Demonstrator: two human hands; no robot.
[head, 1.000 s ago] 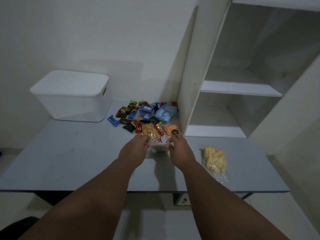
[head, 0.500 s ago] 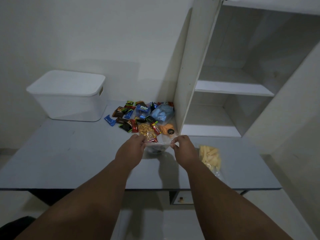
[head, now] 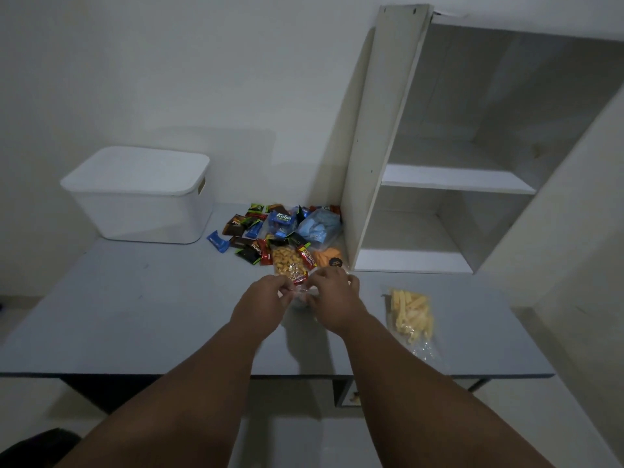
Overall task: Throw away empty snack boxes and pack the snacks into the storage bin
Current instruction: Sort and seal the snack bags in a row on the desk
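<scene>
Dim light falls on a grey desk (head: 135, 315) set against a pale wall, with a white open shelf unit (head: 439, 184) standing on its far right part. Toward the far left corner a white storage bin (head: 141, 204) is seen with its lid on. Between the bin and the shelf unit, at the far edge, a heap of small snack packets (head: 266, 231) is spread, and a clear bag of round yellow snacks (head: 287, 263) lies at the heap's near side. Near the right edge, well apart from the heap, a clear bag of pale yellow sticks (head: 410, 310) lies flat. At mid-desk a small clear plastic packet (head: 300, 295) is pinched between both hands: the left hand (head: 263, 304) is curled with fingertips closed on the packet's left side, and the right hand (head: 334, 298) is curled likewise on its right side. What the packet contains cannot be made out.
</scene>
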